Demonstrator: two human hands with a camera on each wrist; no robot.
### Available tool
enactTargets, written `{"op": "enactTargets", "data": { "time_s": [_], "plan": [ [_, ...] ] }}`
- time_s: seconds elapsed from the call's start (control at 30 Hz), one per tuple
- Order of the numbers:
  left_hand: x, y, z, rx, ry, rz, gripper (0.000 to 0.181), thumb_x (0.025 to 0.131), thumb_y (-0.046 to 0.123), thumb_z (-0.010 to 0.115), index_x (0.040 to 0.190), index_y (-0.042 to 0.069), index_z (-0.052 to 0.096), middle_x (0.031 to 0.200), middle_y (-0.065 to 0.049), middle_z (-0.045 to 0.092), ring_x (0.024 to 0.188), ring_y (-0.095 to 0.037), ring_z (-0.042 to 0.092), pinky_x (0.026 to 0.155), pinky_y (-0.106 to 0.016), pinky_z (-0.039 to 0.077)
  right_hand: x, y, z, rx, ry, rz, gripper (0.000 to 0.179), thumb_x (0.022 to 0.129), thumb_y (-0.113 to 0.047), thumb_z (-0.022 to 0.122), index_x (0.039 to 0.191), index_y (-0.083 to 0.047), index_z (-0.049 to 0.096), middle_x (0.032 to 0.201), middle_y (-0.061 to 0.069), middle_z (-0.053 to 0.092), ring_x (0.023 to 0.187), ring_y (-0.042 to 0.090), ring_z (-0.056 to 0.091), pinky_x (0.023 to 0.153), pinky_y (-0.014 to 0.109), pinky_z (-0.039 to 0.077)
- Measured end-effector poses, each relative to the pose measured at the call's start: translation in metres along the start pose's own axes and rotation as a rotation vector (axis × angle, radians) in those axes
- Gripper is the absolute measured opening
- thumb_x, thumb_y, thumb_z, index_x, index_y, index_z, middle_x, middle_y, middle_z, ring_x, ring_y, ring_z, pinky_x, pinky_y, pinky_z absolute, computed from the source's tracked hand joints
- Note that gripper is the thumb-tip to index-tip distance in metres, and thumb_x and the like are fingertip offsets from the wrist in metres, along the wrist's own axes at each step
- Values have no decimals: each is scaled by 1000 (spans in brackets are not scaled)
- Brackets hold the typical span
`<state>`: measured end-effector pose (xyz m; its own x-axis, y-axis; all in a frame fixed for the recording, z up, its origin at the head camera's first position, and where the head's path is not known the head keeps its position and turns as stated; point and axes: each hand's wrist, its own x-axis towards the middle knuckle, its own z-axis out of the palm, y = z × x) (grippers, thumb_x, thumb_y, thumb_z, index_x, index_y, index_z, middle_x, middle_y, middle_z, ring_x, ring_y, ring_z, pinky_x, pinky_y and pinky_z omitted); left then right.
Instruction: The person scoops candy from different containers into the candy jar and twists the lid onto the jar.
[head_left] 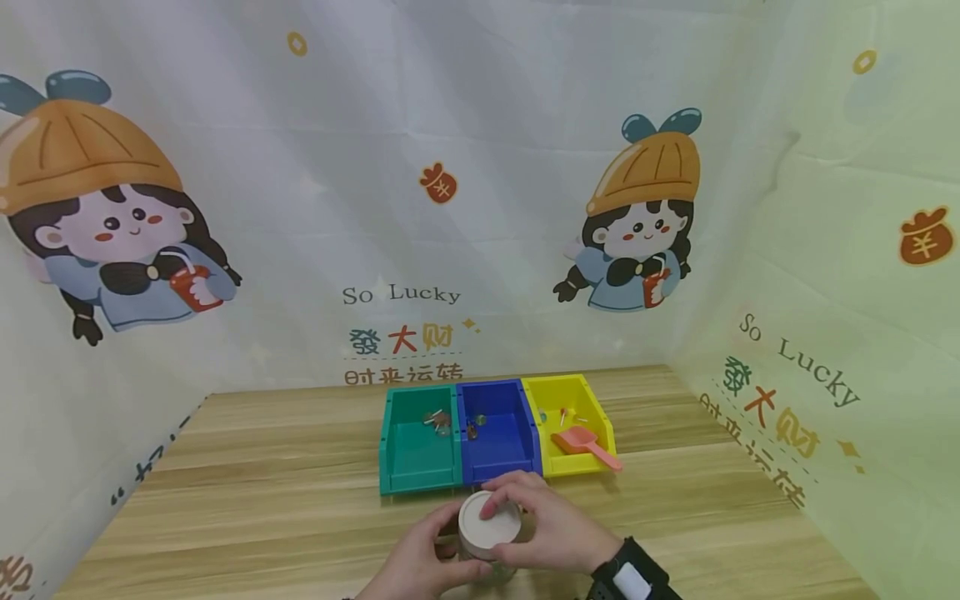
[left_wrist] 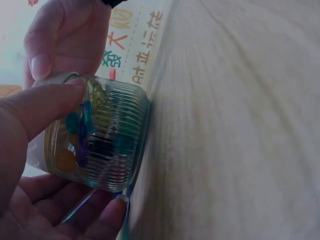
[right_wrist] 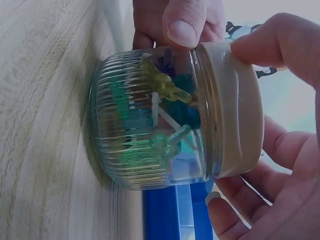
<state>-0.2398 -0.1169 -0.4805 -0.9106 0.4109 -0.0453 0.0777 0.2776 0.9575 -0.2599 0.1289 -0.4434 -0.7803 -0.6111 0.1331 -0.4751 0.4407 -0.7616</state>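
Note:
A clear ribbed jar (right_wrist: 150, 165) stands on the wooden table, with small coloured translucent pieces and a white stick visible inside. A cream lid (head_left: 478, 537) sits on its mouth; whether it is screwed tight cannot be told. My left hand (head_left: 427, 560) grips the jar's body from the left, thumb on the near side and fingers around the far side. From the right, my right hand (head_left: 555, 527) holds the lid by its rim, with one finger over its top.
Just beyond the jar, green (head_left: 412, 457), blue (head_left: 504, 454) and yellow (head_left: 558, 392) bins stand side by side, with a few small items in each. A pink scoop (head_left: 577, 439) lies in the yellow bin, its handle over the front edge. Printed cloth walls surround the table.

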Motion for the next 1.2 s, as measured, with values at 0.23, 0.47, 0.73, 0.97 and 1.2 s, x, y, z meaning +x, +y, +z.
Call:
{"op": "enactTargets", "data": {
  "time_s": [0.23,0.47,0.73,0.97,1.2],
  "plan": [
    [1,-1,0,6,19,12,75,92,23,92,156,7,57,148,-13,66,135,-33,64,109,-55,60,2,1,0,52,8,80,27,93,-41,90,113,-35,74,131,-3,54,130,25,48,102,35,49],
    [1,-1,1,24,27,17,73,92,25,91,155,7,58,148,-13,67,135,-34,65,110,-58,59,3,1,1,63,11,85,29,91,-41,91,114,-34,74,133,-1,53,132,26,48,103,36,48],
    [2,1,1,13,21,-54,81,90,28,94,158,10,55,150,-11,65,134,-31,63,110,-53,60,2,2,0,56,13,39,27,92,-36,90,115,-30,75,157,7,59,147,36,49,114,50,48],
    [2,2,1,7,21,-56,83,89,26,94,160,9,53,153,-14,63,134,-33,62,109,-51,61,1,6,-2,51,-16,19,30,91,-30,86,118,-32,75,158,2,59,149,36,48,115,45,47],
    [1,3,1,0,20,-54,82,89,24,94,159,8,54,153,-15,63,135,-34,63,109,-51,61,1,5,-3,68,-24,47,29,92,-29,87,119,-31,75,150,0,58,142,31,49,111,39,48]
  ]
}}
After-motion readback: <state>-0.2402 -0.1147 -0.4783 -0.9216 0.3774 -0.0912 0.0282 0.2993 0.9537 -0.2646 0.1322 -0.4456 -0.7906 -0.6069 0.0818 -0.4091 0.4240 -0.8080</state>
